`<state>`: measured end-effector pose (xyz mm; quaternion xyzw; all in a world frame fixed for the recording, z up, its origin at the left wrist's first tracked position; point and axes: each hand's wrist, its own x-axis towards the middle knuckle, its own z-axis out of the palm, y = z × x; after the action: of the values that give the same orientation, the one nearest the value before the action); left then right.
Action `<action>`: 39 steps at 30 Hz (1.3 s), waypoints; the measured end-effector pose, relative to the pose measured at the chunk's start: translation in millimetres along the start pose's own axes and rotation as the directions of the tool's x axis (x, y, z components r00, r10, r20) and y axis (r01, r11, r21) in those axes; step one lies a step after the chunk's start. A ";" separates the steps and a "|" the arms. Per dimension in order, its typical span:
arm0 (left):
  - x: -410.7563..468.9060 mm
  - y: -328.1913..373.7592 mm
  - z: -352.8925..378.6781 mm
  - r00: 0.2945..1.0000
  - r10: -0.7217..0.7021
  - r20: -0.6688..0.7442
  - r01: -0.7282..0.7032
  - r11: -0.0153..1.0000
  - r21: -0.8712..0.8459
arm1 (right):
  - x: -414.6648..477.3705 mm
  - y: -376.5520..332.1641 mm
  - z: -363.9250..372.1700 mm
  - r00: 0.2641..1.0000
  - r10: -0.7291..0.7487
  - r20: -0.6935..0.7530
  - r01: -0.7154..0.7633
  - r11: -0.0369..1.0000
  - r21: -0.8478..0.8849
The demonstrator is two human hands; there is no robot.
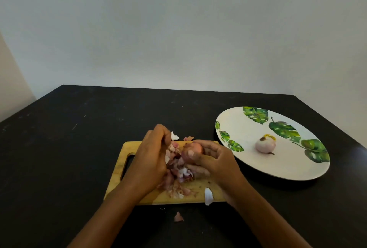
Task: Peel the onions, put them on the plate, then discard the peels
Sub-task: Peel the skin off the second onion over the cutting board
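I noted right hand (216, 160) grasping an onion (191, 153) over the board (139, 145) middle, left hand (153, 156) fingers curled on peels (178, 172), peeled onion (265, 144) on plate (238, 120), table (79, 148) right edge.

Table (79, 148): open dark top left of my left hand (151, 160) and behind the cutting board (131, 148), free back to the wall.
Board middle: taken (my hands meet there over the peel heap (178, 178), my right hand (216, 160) round an onion (191, 152)).
Right side: plate (248, 168) just beside the board, one peeled onion (265, 144) on it, bare plate all round.
Near edge: one stray peel (178, 217), room either side.
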<state>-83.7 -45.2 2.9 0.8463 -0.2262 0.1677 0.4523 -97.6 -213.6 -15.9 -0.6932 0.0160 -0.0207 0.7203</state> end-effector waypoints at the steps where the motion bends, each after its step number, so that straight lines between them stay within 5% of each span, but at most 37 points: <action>1: 1.3 -0.5 -1.3 0.999 -0.017 -0.041 0.015 0.998 -0.059 | 0.5 -3.2 -2.0 0.999 0.033 0.011 -0.034 0.997 0.066; 7: 4.6 -1.9 -0.2 0.982 -0.142 -0.125 0.107 0.962 -0.250 | 1.3 -8.6 -1.0 0.985 0.101 0.140 -0.143 0.932 0.334; 16: 2.6 2.6 -0.9 0.995 -0.094 -0.030 0.079 0.943 -0.323 | 1.5 -6.7 -2.1 0.965 0.071 0.253 -0.170 0.902 0.397; 22: 3.7 1.3 -5.9 0.999 -0.037 0.000 0.035 0.968 -0.249 | 1.3 -4.4 -5.0 0.958 0.041 0.283 -0.134 0.938 0.320; 28: 4.0 2.9 -17.2 0.988 -0.006 0.153 0.022 0.995 -0.098 | -2.3 -5.8 -6.2 0.955 -0.029 0.296 0.015 0.999 0.047; 39: 6.4 3.0 -23.4 0.958 -0.064 0.279 0.123 0.972 -0.199 | -5.2 -5.5 -5.5 0.949 -0.081 0.305 0.097 0.995 -0.037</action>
<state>-81.8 -28.4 20.6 0.8174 -0.2624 0.0035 0.5129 -103.1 -219.0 -10.6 -0.7064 -0.1253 0.0538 0.6945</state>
